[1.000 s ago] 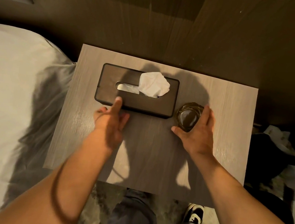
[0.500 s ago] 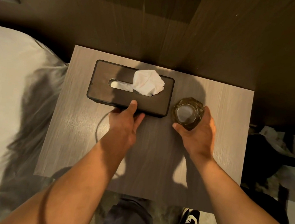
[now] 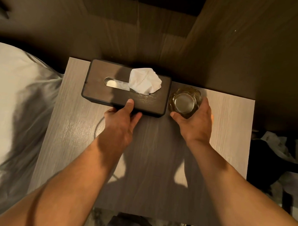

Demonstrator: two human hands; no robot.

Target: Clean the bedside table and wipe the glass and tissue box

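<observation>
Wood-grain bedside table [image 3: 225,132] stands between white bed [image 3: 6,106] and dark panelled wall [image 3: 253,50].

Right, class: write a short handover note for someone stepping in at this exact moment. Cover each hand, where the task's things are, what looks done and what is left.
Left hand: grips the near edge of the tissue box, thumb on the lid.
Right hand: fingers wrapped round the glass.
Positions: both stand at the back of the bedside table, the glass just right of the box; a white tissue sticks out of the slot.
Done: nothing visibly wiped; no cloth in view.
Left: wipe the table top, the glass and the box.
</observation>
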